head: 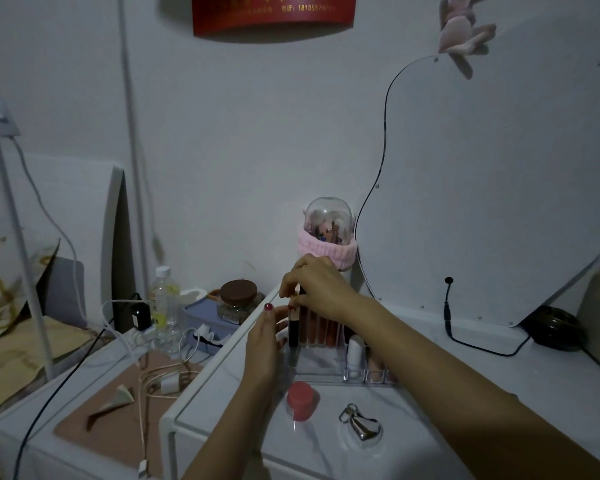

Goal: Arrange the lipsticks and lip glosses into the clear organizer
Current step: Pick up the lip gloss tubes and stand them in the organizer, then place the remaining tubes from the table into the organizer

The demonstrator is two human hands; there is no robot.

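Observation:
A clear organizer point(326, 377) stands on the white table top. Several reddish lip gloss tubes point(317, 329) stand upright in its back row, and a white lipstick point(355, 355) stands in a front slot. My right hand point(317, 285) pinches the black cap of a dark lip gloss tube point(294, 336) at the organizer's left end. My left hand point(265, 337) touches the side of that same tube with straight fingers, thumb raised. The tube's top is hidden by my right fingers.
A pink-capped jar point(300, 400) and a silver heart-shaped keyring point(364, 427) lie in front of the organizer. Behind stand a dome jar with a pink band point(328, 230) and a large mirror point(482, 202). A lower table at left holds cables, a bottle point(165, 299) and a brown-lidded jar point(238, 301).

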